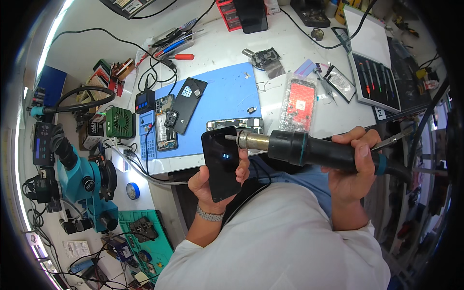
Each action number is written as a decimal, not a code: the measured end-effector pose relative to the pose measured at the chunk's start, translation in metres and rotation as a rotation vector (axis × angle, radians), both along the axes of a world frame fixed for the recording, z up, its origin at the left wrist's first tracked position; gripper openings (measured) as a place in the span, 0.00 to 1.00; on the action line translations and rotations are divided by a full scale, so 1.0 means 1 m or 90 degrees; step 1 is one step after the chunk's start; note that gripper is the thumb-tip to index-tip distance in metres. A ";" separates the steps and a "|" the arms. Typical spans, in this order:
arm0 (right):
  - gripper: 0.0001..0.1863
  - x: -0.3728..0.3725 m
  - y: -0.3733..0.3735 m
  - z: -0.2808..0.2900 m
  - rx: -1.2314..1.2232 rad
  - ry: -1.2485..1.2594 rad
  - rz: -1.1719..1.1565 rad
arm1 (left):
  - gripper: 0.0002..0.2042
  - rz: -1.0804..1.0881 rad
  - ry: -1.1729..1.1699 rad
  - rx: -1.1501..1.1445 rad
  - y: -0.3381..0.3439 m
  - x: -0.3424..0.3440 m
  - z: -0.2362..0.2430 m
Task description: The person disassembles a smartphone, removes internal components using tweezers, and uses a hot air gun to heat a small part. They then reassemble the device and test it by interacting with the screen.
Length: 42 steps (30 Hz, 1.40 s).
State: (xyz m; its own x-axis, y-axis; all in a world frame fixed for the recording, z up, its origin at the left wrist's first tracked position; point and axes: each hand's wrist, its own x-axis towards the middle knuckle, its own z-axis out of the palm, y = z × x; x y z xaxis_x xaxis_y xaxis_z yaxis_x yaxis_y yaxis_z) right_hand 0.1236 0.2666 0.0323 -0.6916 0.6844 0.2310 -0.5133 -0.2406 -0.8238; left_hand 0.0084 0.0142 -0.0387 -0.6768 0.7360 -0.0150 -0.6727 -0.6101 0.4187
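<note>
My left hand holds a black phone, dark glass face up, fingers wrapped round its edges. My right hand grips the black handle of a hot air gun; its metal nozzle points left, over the phone's upper part, whether touching I cannot tell. A slim metal tool, apparently tweezers, sticks out rightward from the same hand. Behind the phone lies an opened phone on the blue mat. Another opened phone and a black back panel lie at the mat's left.
A teal microscope, green fan and cables occupy the left, above a green tray. A bubble-wrapped red item lies right of the mat. An open screwdriver case is at right, other tools at the back.
</note>
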 end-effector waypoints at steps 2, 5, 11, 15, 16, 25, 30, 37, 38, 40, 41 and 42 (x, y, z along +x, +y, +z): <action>0.13 0.000 0.001 0.001 -0.036 0.000 -0.001 | 0.47 0.001 0.041 -0.025 -0.001 -0.002 0.001; 0.13 0.000 0.006 -0.001 -0.044 -0.026 -0.011 | 0.47 0.022 0.129 -0.095 -0.004 -0.004 0.004; 0.12 -0.002 0.021 -0.014 -0.109 0.002 -0.003 | 0.49 0.089 0.302 -0.252 -0.009 -0.005 0.014; 0.12 -0.004 0.031 -0.023 -0.195 0.017 -0.018 | 0.52 0.112 0.324 -0.318 -0.006 -0.003 0.019; 0.12 -0.005 0.033 -0.024 -0.205 0.015 -0.022 | 0.52 0.120 0.319 -0.347 -0.004 -0.002 0.022; 0.12 -0.007 0.043 -0.032 -0.258 0.021 0.007 | 0.51 0.127 0.494 -0.349 -0.004 -0.007 0.011; 0.11 -0.007 0.045 -0.038 -0.252 0.017 0.011 | 0.46 0.104 0.471 -0.322 -0.005 -0.006 0.014; 0.12 -0.008 0.045 -0.036 -0.263 0.012 0.016 | 0.46 0.113 0.474 -0.335 -0.005 -0.005 0.012; 0.12 -0.008 0.045 -0.036 -0.260 0.011 0.018 | 0.46 0.111 0.472 -0.332 -0.005 -0.005 0.012; 0.12 -0.009 0.045 -0.037 -0.254 0.009 0.021 | 0.46 0.108 0.467 -0.327 -0.004 -0.005 0.012; 0.12 -0.009 0.045 -0.037 -0.258 0.007 0.014 | 0.46 0.111 0.463 -0.325 -0.004 -0.004 0.012; 0.12 -0.009 0.045 -0.038 -0.261 0.005 0.008 | 0.46 0.113 0.460 -0.323 -0.004 -0.004 0.012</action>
State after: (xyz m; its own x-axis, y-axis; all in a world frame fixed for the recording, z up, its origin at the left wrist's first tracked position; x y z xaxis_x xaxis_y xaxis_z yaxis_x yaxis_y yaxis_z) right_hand 0.1146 0.3111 -0.0053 -0.6993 0.7128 -0.0539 -0.5142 -0.5540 -0.6547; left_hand 0.0042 0.0105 -0.0266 -0.7502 0.6408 0.1630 -0.0551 -0.3062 0.9504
